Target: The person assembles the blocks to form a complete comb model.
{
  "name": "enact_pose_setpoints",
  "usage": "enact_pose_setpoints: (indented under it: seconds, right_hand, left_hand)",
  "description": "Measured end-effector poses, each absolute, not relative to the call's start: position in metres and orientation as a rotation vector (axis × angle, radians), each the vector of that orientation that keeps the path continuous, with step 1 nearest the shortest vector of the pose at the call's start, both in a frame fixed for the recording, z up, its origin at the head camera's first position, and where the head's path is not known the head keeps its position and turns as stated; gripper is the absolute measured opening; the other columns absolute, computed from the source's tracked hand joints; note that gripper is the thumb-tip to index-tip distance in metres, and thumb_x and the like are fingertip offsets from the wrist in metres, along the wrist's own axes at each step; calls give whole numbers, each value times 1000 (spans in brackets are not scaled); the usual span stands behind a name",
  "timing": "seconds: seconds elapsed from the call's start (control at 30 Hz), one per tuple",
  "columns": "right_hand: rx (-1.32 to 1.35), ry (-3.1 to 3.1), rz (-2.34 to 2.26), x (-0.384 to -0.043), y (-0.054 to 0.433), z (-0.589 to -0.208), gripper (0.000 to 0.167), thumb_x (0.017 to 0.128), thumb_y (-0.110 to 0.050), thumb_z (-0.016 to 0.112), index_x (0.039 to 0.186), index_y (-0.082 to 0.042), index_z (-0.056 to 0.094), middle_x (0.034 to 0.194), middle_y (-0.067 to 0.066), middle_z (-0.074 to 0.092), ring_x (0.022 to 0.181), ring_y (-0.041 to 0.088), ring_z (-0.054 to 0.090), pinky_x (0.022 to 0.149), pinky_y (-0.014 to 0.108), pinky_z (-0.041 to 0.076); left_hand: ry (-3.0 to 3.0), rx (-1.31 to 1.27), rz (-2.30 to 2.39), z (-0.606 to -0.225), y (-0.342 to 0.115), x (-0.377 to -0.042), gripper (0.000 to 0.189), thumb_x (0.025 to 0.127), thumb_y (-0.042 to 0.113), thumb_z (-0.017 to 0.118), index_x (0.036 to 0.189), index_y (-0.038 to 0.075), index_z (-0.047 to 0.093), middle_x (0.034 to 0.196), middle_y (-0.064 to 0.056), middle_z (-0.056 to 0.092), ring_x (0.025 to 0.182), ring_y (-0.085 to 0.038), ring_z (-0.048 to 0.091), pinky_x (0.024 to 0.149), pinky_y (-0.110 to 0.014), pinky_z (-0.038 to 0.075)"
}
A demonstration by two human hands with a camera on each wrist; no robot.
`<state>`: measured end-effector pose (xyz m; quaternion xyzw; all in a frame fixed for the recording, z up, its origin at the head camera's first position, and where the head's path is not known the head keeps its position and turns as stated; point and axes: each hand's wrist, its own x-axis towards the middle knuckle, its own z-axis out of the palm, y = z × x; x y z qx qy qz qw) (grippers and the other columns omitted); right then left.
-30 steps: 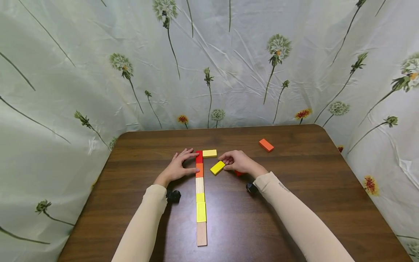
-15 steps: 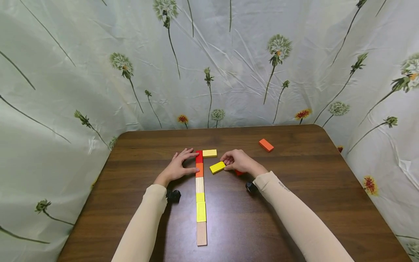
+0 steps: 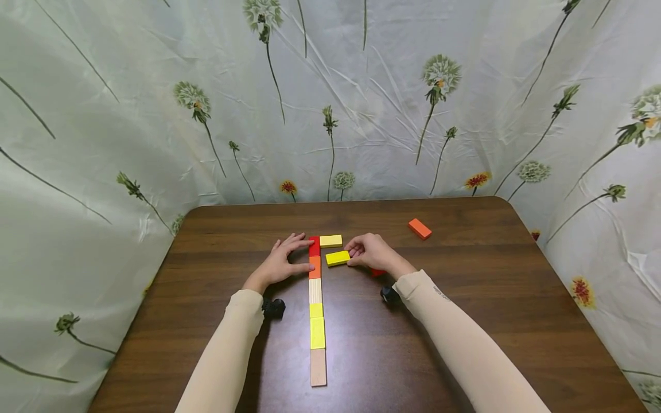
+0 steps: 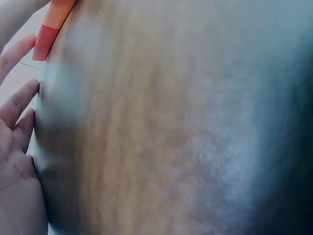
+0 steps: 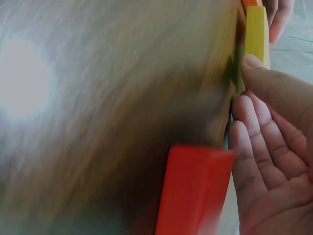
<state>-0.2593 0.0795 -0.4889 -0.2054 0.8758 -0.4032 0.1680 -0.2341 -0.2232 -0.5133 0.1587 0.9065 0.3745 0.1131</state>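
Note:
Between its thumb and fingers, my right hand (image 3: 376, 252) pinches one end of a yellow block (image 3: 337, 258). That block points left toward the line of blocks, a small gap short of it. My left hand (image 3: 279, 265) lies along the line's far end, index fingertip at the red block (image 3: 314, 250) and thumb at the orange block (image 3: 315, 269); its other fingers are extended in the left wrist view. A pale yellow block (image 3: 331, 241) sits crosswise against the red block's right side. Partly hidden below the right hand is another red block (image 5: 190, 191).
Nearer me the line continues with a pale striped block (image 3: 315, 291), a short yellow block (image 3: 316, 310), a longer yellow block (image 3: 317, 332) and a plain wooden block (image 3: 318, 367). A loose orange block (image 3: 420, 229) lies at the table's back right, before a flowered curtain (image 3: 382, 115).
My right hand has moved slightly left and away from me with the yellow block, turning it from slanted to nearly parallel with the pale yellow one. The left hand has stayed in place.

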Motion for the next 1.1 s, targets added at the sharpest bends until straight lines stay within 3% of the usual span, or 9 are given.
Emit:
enact_pose_setpoints:
  seconds: [1.1]
  right_hand:
    - [-549, 2510, -1136, -256, 62, -489, 31, 87, -8, 90, 112, 3, 75, 95, 9, 72, 83, 13, 65, 79, 23, 58]
  left_hand:
    - [2667, 494, 1124, -518, -224, -236, 70, 92, 42, 85, 154, 23, 60, 176, -11, 35, 169, -39, 14, 134, -66, -5]
